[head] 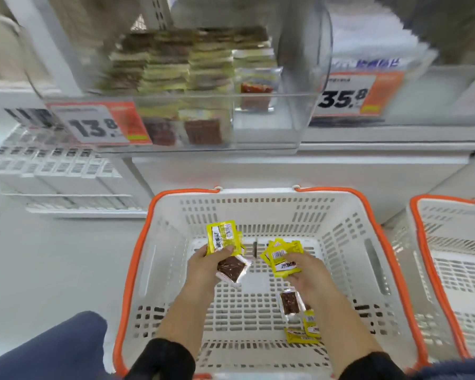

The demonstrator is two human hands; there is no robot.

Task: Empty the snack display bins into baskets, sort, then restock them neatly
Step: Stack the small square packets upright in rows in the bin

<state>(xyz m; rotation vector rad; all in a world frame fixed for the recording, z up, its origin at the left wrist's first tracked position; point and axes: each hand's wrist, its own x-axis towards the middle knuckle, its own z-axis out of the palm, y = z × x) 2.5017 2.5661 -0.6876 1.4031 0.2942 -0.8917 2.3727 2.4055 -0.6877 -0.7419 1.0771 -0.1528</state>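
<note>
head view: left grip (206,263) grasps upright yellow packets (222,237); right grip (305,272) grasps a yellow fan (281,259) pointing away.

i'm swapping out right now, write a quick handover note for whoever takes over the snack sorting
Left hand: grips a yellow packet and a clear brown-snack packet over the basket.
Right hand: grips a fan of yellow packets.
White basket with orange rim: holds a few loose packets near its front right, one clear and some yellow.
Clear display bin above: partly stocked with stacked packets, right part nearly bare.
Second basket at right: contents not visible.
Left: sort what is in hand and in the basket, then finish stocking the bin neatly.
</note>
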